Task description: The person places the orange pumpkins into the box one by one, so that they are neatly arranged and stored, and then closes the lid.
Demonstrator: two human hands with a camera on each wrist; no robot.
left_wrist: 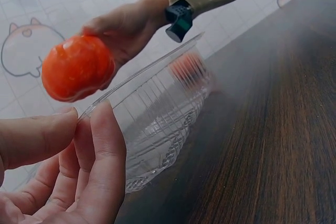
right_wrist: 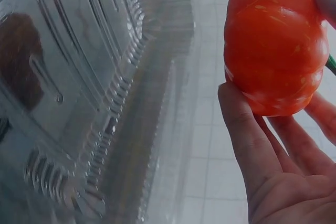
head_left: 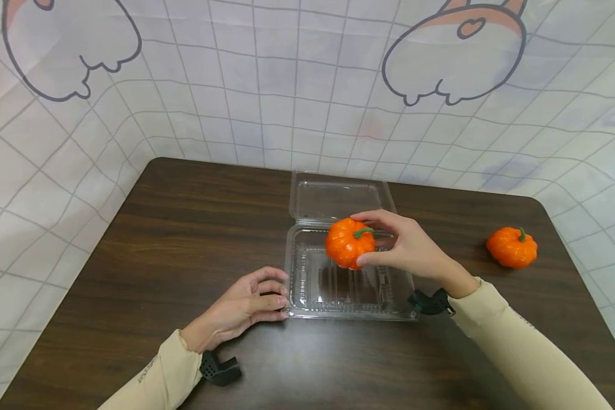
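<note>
In the head view, my right hand (head_left: 405,242) grips a small orange pumpkin (head_left: 347,245) with a green stem. It is held above the base of a clear plastic clamshell box (head_left: 312,310), whose lid (head_left: 338,199) lies folded back toward the wall. The right wrist view shows fingers and thumb round the pumpkin (right_wrist: 275,45), with the box (right_wrist: 105,103) apart from it. My left hand (head_left: 253,302) is at the box's left front corner. In the left wrist view, the thumb and fingers of that hand (left_wrist: 79,156) pinch the box's thin rim (left_wrist: 147,72).
A second orange pumpkin (head_left: 512,247) sits on the dark wood table (head_left: 200,228) at the far right. Behind and beside the table hangs a white grid-patterned cloth (head_left: 266,85) with cartoon animal prints.
</note>
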